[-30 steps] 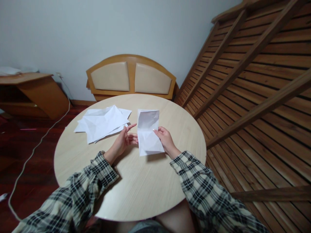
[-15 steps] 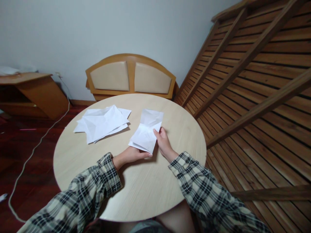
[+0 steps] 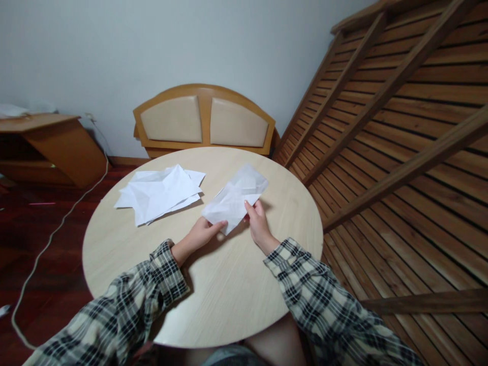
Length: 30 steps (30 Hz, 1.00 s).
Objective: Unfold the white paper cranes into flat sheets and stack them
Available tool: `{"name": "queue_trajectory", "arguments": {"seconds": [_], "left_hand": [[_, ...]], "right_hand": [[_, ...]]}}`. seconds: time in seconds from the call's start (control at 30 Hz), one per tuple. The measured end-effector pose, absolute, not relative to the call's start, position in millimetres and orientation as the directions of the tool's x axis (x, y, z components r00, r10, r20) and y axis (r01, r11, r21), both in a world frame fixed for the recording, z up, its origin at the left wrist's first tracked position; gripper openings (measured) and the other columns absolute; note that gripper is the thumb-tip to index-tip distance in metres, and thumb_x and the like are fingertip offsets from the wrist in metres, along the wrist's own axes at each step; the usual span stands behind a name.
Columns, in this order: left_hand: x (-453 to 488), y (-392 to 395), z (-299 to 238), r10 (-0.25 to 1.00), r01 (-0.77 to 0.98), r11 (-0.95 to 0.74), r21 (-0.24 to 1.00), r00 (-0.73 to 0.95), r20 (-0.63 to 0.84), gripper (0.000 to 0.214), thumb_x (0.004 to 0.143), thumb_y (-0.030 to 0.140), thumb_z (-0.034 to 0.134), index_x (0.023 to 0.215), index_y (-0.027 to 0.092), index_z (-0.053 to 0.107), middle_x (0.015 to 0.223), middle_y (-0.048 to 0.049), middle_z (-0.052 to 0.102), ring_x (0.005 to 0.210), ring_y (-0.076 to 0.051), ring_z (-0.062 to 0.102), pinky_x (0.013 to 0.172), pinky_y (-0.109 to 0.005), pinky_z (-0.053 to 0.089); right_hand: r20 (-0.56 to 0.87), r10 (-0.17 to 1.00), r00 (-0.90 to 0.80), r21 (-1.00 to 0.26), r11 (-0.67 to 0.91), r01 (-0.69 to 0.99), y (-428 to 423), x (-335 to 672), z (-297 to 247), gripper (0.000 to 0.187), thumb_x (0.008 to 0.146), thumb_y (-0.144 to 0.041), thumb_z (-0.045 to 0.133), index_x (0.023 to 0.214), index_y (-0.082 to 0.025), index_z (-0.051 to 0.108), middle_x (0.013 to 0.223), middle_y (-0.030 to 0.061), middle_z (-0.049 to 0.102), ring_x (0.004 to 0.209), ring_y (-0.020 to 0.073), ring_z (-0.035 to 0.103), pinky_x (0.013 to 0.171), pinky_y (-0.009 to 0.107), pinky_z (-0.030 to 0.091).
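A creased, folded sheet of white paper (image 3: 237, 195) is held slantwise just over the table, its far end pointing to the upper right. My left hand (image 3: 204, 231) grips its near left corner, thumb on top and fingers underneath. At the right edge of the paper, my right hand (image 3: 260, 223) pinches it between thumb and fingers. Both hands are closed on this one paper. To the left lies a loose pile of creased white paper sheets (image 3: 162, 195), apart from my hands.
The round, pale wooden table (image 3: 236, 295) fills the middle. Behind it stands a padded headboard (image 3: 206, 119) against the wall. Wooden slats (image 3: 389, 152) lean along the right. A low wooden desk (image 3: 57, 147) and a white cable (image 3: 49, 241) are on the left.
The folded paper has turned clockwise, its far end swinging right, and its surface is blurred. My left hand has moved slightly up and left along its near edge. The pile lies as before.
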<state>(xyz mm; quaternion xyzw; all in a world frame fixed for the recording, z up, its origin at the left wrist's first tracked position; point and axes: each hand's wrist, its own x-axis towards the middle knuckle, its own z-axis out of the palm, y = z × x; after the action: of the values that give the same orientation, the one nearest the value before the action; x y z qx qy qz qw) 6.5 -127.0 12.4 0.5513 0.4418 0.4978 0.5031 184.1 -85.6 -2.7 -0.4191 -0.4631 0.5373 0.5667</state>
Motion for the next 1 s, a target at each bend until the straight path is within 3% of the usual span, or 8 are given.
{"name": "queue_trajectory", "arguments": {"seconds": [0.1,0.23,0.37,0.53,0.73,1.0], "left_hand": [[-1,-120,18,0.995,-0.029,-0.102,0.994,-0.003,0.102,0.025,0.072,0.038,0.074,0.085,0.016,0.073,0.088,-0.0089,0.073,0.082,-0.024,0.064,0.081,-0.036,0.05],[-11,-115,22,0.979,-0.204,-0.139,0.969,-0.175,0.103,0.026,0.075,0.045,0.071,0.074,0.021,0.064,0.077,-0.0019,0.067,0.071,-0.018,0.058,0.072,-0.03,0.048],[-10,-117,22,0.987,-0.298,-0.158,0.942,-0.06,0.147,0.032,0.077,0.053,0.069,0.079,0.022,0.066,0.085,-0.0045,0.07,0.086,-0.022,0.063,0.087,-0.036,0.05],[1,-124,17,0.978,-0.118,-0.13,0.985,0.149,0.147,0.03,0.078,0.044,0.072,0.095,0.02,0.072,0.102,-0.0117,0.074,0.11,-0.028,0.064,0.107,-0.043,0.041],[5,-128,15,0.999,0.012,-0.052,0.999,-0.002,0.052,0.028,0.077,0.046,0.071,0.092,0.022,0.073,0.103,-0.0103,0.075,0.115,-0.03,0.061,0.113,-0.045,0.036],[2,-124,13,0.99,-0.041,-0.042,0.998,-0.135,0.036,0.04,0.077,0.044,0.072,0.107,0.019,0.068,0.124,-0.0135,0.067,0.117,-0.029,0.06,0.116,-0.041,0.034]], "right_hand": [[0.048,0.998,0.048,-0.965,0.059,-0.257,-87,184,-1,0.036,0.072,-0.052,0.071,0.084,-0.023,0.055,0.072,-0.0018,0.058,0.059,0.0121,0.049,0.05,0.025,0.034],[-0.062,0.996,-0.057,-0.965,-0.075,-0.25,-90,181,-1,0.038,0.066,-0.053,0.076,0.069,-0.02,0.057,0.059,-0.0016,0.056,0.05,0.0095,0.044,0.045,0.024,0.026],[-0.107,0.993,-0.051,-0.951,-0.117,-0.286,-90,180,0,0.041,0.063,-0.054,0.079,0.066,-0.02,0.056,0.054,-0.0026,0.056,0.046,0.0082,0.041,0.042,0.023,0.023],[-0.116,0.988,-0.099,-0.941,-0.141,-0.307,-92,180,3,0.042,0.063,-0.055,0.079,0.065,-0.02,0.057,0.053,-0.0032,0.055,0.045,0.0075,0.042,0.042,0.023,0.023],[-0.13,0.954,-0.27,-0.977,-0.17,-0.13,-102,177,4,0.046,0.066,-0.059,0.077,0.059,-0.019,0.056,0.051,-0.0039,0.053,0.045,0.0066,0.04,0.043,0.022,0.026],[-0.062,0.968,-0.242,-0.997,-0.07,-0.022,-100,177,-5,0.048,0.073,-0.063,0.069,0.058,-0.021,0.053,0.052,-0.0039,0.048,0.045,0.0076,0.037,0.044,0.023,0.027]]}}
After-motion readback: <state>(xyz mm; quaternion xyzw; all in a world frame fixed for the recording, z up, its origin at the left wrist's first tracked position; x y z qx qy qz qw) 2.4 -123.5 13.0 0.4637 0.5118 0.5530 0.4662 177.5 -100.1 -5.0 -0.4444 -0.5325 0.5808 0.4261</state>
